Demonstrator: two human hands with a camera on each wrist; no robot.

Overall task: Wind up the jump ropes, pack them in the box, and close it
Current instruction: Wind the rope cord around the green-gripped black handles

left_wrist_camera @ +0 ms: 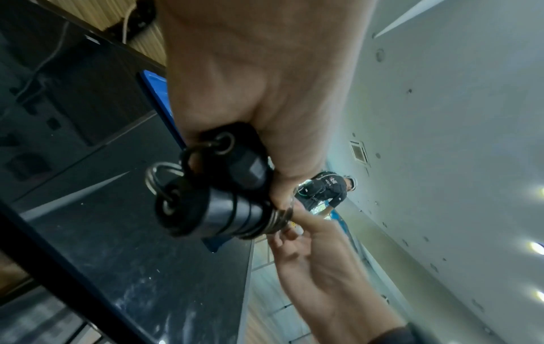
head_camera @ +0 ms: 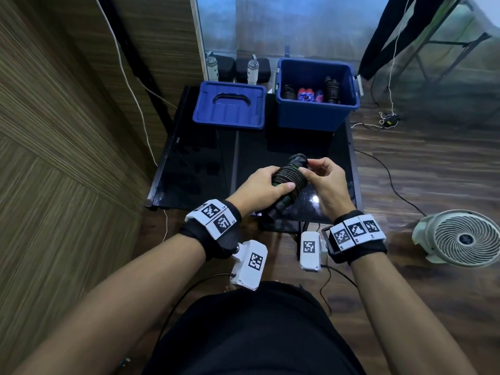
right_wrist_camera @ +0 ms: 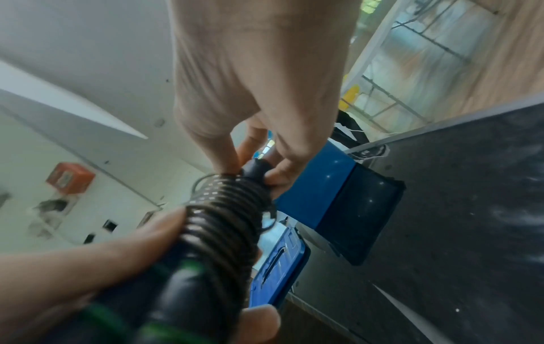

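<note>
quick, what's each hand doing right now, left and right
Left hand: closed around the wound jump rope, gripping its coiled middle.
Right hand: fingers pinching the far end of the same jump rope.

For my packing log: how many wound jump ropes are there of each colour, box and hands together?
Black: 3, left black rope and right black rope in the box, held rope in the left hand and right hand
Red-and-blue ropes: 2, in the box
Total: 5

The box (head_camera: 316,115) sits at the back of the table (head_camera: 194,158), with the lid (head_camera: 230,104) just left of it. Wound ropes (head_camera: 332,90) lie in the box. A fan (head_camera: 460,236) stands on the floor, right of the table.
</note>
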